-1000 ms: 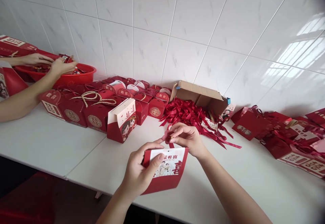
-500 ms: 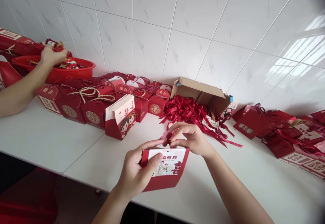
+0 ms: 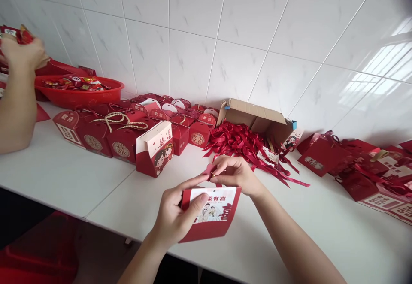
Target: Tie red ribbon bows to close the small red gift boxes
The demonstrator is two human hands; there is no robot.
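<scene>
While closed, left hand [image 3: 176, 210] around red box [image 3: 211, 222].

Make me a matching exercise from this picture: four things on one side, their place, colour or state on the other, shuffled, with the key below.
Things
1. Basin
2. Carton
3. Ribbons
4. Left hand

Descriptions
A. Gripping a printed box
B. Brown, with an open side
C. Holding small packets
D. Heaped in a red tangle

Right pairs: 1-C, 2-B, 3-D, 4-A
</scene>
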